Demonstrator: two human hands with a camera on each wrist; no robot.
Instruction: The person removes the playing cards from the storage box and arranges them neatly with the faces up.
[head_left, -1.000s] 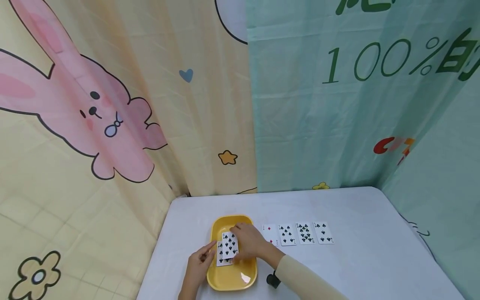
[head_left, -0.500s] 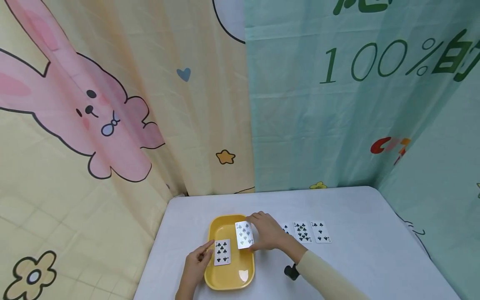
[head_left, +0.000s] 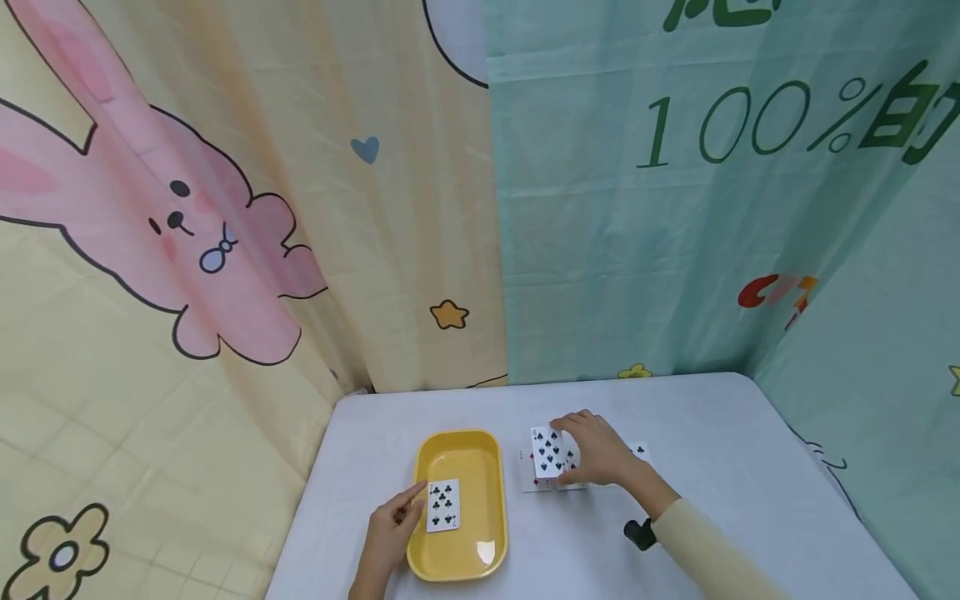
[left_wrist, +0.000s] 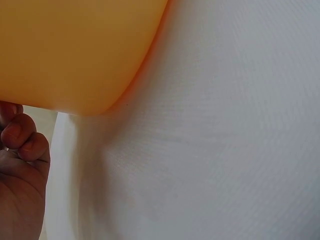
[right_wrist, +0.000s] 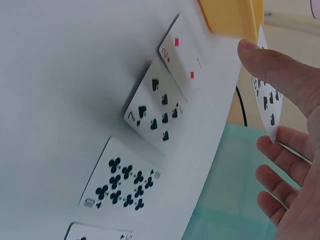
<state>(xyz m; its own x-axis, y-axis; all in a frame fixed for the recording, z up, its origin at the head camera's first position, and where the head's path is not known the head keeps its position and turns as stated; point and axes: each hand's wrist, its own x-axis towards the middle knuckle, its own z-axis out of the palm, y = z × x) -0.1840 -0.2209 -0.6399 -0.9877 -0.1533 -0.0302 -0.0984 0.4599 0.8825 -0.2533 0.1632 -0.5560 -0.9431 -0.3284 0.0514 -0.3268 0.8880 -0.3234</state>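
Between thumb and fingertips, my right hand [head_left: 603, 454] holds a spade playing card [head_left: 550, 452] above the row on the table. The right wrist view shows this card nearly edge-on. Below it lie the two of diamonds [right_wrist: 181, 55], the seven of spades [right_wrist: 155, 107], the ten of clubs [right_wrist: 120, 175] and a partly cut-off clubs card [right_wrist: 95, 233]. My left hand [head_left: 390, 533] grips the left rim of the yellow tray [head_left: 480, 467]; its index fingertip lies beside a clubs card [head_left: 443, 505] inside. In the left wrist view, its fingers are curled by the tray's edge.
A white cloth [head_left: 585, 550] covers the table. Printed curtains [head_left: 420, 233] hang behind and beside it. A small black object [head_left: 640, 534] sits at the right wrist, by the cream sleeve [head_left: 712, 550].
My right hand has lifted the spade card from the tray and carried it right, over the row. The clubs card beneath it is now uncovered. The left hand stays at the tray.
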